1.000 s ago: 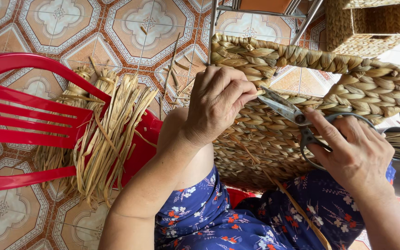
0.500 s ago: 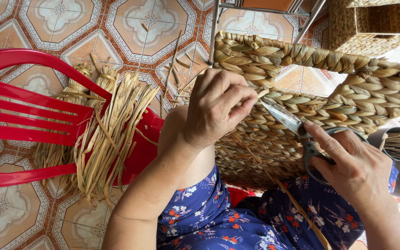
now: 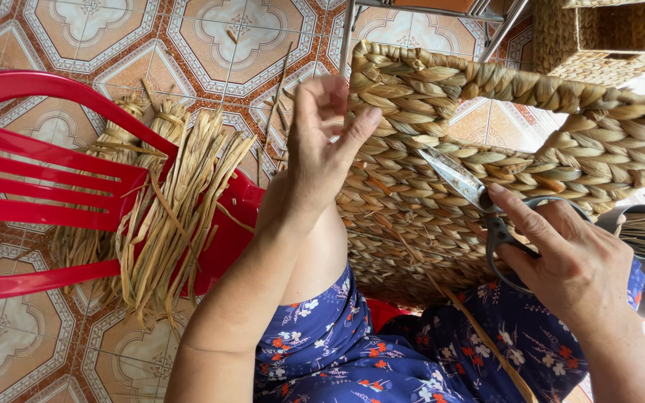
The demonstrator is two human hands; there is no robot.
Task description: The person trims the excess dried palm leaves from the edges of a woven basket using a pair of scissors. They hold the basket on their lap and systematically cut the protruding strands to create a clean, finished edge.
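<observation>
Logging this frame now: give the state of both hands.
Left hand: fingers pinched at the basket rim; what they grip cannot be told.
Right hand: closed on scissors.
</observation>
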